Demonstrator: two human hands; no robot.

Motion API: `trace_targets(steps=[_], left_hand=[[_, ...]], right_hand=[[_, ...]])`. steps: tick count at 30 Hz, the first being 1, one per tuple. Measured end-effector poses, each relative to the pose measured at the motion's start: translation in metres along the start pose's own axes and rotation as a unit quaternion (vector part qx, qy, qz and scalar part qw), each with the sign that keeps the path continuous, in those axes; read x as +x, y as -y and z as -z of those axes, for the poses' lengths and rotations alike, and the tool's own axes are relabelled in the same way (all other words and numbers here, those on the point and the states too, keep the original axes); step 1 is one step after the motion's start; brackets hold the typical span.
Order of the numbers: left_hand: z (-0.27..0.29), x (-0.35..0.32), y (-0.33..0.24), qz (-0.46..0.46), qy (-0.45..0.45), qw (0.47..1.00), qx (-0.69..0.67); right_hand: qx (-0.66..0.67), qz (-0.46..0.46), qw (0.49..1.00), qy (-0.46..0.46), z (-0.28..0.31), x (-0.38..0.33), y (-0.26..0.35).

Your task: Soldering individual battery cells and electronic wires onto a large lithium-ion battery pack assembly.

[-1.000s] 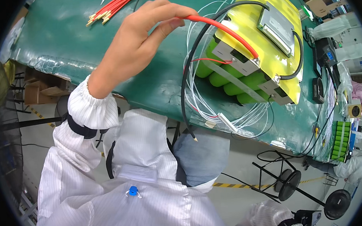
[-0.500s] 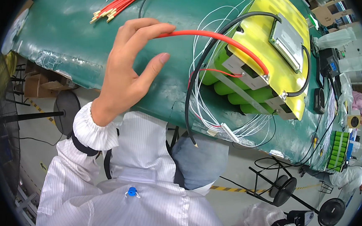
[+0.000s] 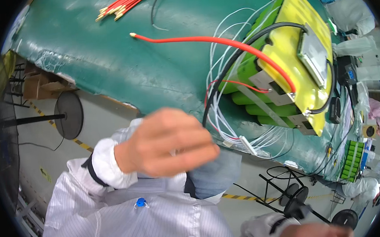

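Note:
A green battery pack (image 3: 282,107) with a yellow top sheet stands on the green table, and a flat circuit board (image 3: 313,61) lies on that sheet. A thick red cable (image 3: 202,39) runs from the pack leftward, its bare tip resting free over the table. The black cable (image 3: 234,56) arches from the board and hangs down at the table edge. My left hand (image 3: 169,143), slightly blurred, has its fingers curled around the black cable's lower end, which they hide. Low at the right, my right hand (image 3: 315,233) is smeared by motion and cut off by the frame.
Thin white wires with a white connector (image 3: 248,145) hang over the table's near edge. Cut red cables (image 3: 127,4) lie at the far left of the table (image 3: 88,50). Black stools (image 3: 69,115) stand on the floor. Another battery pack (image 3: 353,160) and co-workers are at the right.
My left hand has let go of the red cable and moved down and right to the black cable's end. My right hand has come into view at the lower edge.

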State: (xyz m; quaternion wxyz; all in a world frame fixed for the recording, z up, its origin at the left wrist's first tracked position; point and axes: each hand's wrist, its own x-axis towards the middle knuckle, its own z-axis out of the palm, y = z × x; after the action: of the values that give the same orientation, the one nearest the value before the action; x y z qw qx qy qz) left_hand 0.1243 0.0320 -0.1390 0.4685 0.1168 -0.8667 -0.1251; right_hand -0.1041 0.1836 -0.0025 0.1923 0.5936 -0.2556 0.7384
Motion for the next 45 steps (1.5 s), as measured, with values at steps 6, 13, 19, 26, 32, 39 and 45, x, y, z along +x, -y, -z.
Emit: trace_targets(steps=[6, 13, 19, 26, 32, 39, 45], left_hand=[[-0.027, 0.025, -0.015, 0.090, 0.133, 0.987, -0.022], [-0.016, 0.043, -0.013, 0.166, 0.139, 0.964, -0.154], [-0.012, 0.059, -0.019, 0.201, 0.095, 0.955, -0.198], [-0.009, 0.068, -0.021, 0.230, 0.068, 0.950, -0.200], [-0.007, 0.070, -0.022, 0.225, 0.069, 0.947, -0.220], [-0.010, 0.071, -0.019, 0.193, 0.050, 0.959, -0.204], [-0.010, 0.070, -0.021, 0.190, 0.041, 0.958, -0.211]], right_hand=[[-0.265, -0.325, 0.803, 0.423, -0.015, -0.104, -0.031], [-0.170, -0.399, 0.836, 0.336, -0.014, -0.107, -0.031], [-0.078, -0.527, 0.826, 0.183, -0.030, -0.096, -0.023], [-0.012, -0.583, 0.809, 0.079, -0.041, -0.084, -0.023], [0.005, -0.601, 0.798, 0.050, -0.047, -0.083, -0.024], [-0.040, -0.606, 0.791, 0.075, -0.044, -0.089, -0.024], [0.002, -0.579, 0.812, 0.070, -0.043, -0.095, -0.025]])
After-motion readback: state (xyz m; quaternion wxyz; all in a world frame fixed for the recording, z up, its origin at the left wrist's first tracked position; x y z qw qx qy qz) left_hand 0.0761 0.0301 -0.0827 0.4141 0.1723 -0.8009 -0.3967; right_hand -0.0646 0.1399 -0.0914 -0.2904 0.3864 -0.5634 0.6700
